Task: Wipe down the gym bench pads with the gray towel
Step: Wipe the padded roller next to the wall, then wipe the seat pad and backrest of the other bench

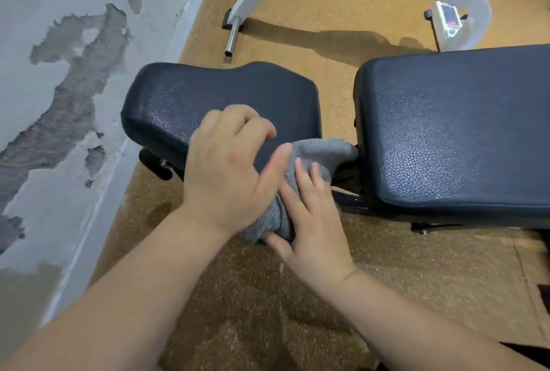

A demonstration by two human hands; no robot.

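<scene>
Down at the near corner of the small seat pad, a rounded block of pebbled black vinyl, we bunch the gray towel, soft terry draped over the pad's 5 o'clock edge. Our left hand lies knuckles-up, fingers curled, thumb pressed against the cloth. Our right hand clasps the towel's hanging fold from 5 o'clock. At 3 o'clock sits the long back pad, same grained vinyl.

You see pebbled, faintly glossy black vinyl on the seat pad, a fuzzy gray towel, and flaking wall paint upper left.
</scene>
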